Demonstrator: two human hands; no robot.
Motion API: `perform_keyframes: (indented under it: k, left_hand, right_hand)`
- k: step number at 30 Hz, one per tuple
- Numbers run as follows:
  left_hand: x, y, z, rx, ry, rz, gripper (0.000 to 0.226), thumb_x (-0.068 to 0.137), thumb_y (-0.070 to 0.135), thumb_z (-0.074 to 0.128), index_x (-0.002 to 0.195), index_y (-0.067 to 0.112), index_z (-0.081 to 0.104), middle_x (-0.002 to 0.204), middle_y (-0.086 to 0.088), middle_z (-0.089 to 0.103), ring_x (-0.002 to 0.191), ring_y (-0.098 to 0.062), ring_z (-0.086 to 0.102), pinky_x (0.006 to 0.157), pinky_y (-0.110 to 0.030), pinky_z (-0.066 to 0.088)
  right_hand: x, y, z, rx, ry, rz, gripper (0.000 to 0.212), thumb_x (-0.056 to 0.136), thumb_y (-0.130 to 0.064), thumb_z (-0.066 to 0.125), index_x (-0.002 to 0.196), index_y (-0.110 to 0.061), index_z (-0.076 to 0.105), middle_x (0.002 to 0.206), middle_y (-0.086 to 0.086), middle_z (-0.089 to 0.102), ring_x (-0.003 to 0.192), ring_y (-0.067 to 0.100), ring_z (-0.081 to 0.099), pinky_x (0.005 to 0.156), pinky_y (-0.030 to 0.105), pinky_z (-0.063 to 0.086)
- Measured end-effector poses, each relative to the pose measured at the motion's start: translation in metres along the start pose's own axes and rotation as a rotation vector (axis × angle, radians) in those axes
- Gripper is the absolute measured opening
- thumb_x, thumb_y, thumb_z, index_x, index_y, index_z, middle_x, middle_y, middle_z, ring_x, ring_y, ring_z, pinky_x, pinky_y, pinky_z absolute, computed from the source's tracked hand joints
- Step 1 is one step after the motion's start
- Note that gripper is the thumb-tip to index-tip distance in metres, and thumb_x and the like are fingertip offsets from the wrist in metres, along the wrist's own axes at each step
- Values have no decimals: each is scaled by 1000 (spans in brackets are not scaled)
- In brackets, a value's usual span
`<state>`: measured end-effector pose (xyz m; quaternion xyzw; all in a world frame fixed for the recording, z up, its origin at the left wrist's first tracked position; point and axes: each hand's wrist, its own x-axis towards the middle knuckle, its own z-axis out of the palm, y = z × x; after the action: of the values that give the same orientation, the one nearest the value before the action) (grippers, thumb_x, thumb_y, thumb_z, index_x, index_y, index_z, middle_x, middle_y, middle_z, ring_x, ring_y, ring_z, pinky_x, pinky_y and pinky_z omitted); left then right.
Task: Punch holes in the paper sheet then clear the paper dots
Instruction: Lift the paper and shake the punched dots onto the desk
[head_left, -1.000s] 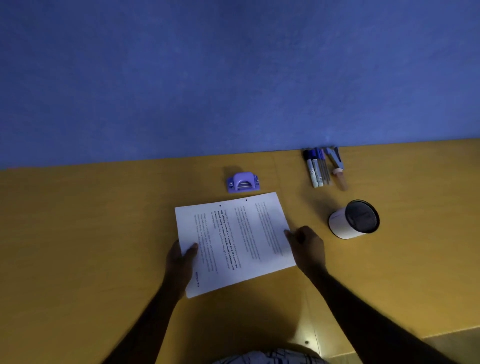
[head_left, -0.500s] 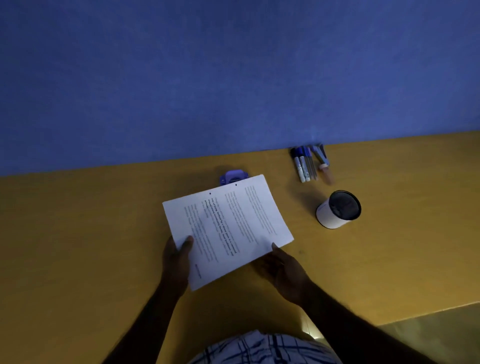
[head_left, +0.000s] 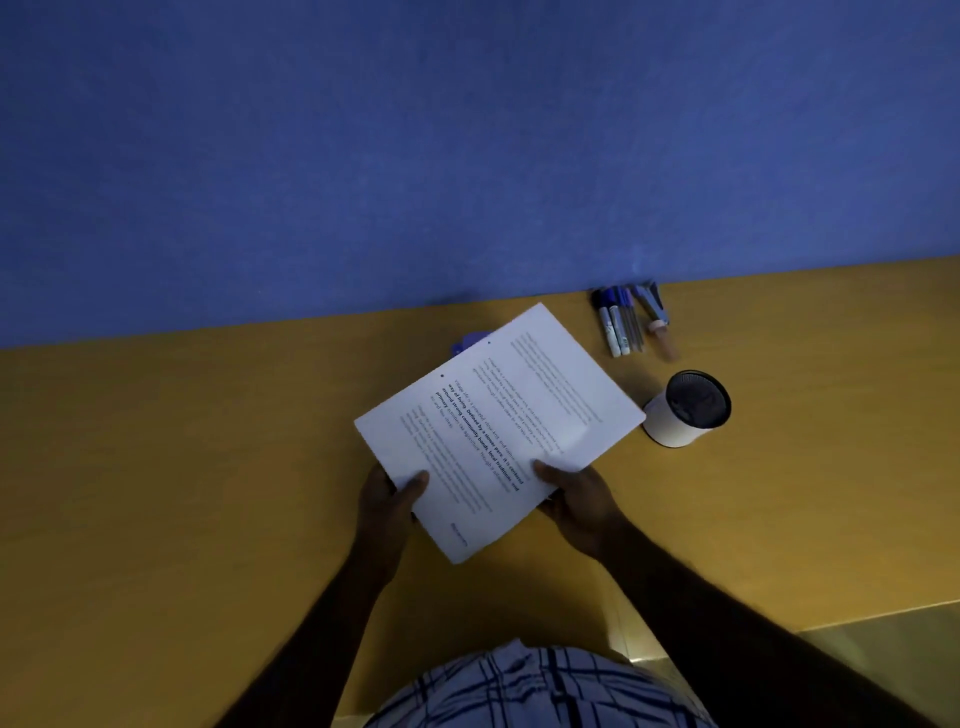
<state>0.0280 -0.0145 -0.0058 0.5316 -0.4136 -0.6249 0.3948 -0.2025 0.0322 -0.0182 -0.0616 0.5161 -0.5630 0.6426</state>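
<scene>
A white printed paper sheet (head_left: 498, 421) is held up off the yellow table (head_left: 182, 467), tilted, with two punched holes along its far left edge. My left hand (head_left: 389, 499) grips its near left edge, thumb on top. My right hand (head_left: 576, 499) grips the near right edge, thumb on top and fingers under the sheet. The purple hole punch (head_left: 470, 342) sits behind the sheet near the wall; only a small part shows. No paper dots can be made out.
A white cup with a dark inside (head_left: 685, 408) stands right of the sheet. Several markers and pens (head_left: 626, 325) lie by the blue wall (head_left: 467, 156). The table's front edge runs at the lower right.
The sheet lay flat on the table; both hands have taken hold of it, lifted it and turned it, so it now covers most of the hole punch.
</scene>
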Motion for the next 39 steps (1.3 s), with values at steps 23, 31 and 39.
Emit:
perform_keyframes:
  k: [23, 31, 39]
  left_hand:
    - [5, 81, -3, 132, -118, 390, 43, 80, 9, 76, 111, 37, 63, 106, 12, 71, 102, -8, 67, 74, -18, 56]
    - [-2, 103, 5, 103, -75, 434, 40, 76, 22, 77, 112, 36, 65, 113, 3, 71, 105, -19, 68, 77, -38, 60]
    - [-15, 74, 12, 124, 13, 349, 35, 78, 16, 77, 104, 34, 65, 96, 18, 73, 96, -3, 69, 72, -19, 58]
  right_hand:
    - [-46, -76, 63, -528, -271, -683, 25, 82, 10, 67, 93, -12, 68, 88, -9, 72, 83, 8, 66, 73, 22, 54]
    - [-50, -81, 66, -496, -260, -707, 39, 82, -5, 72, 114, -27, 65, 116, -12, 71, 112, 14, 66, 88, 25, 54]
    - [-47, -59, 55, -583, -127, -644, 40, 82, 1, 73, 107, -29, 66, 106, -19, 73, 101, 8, 69, 84, 30, 58]
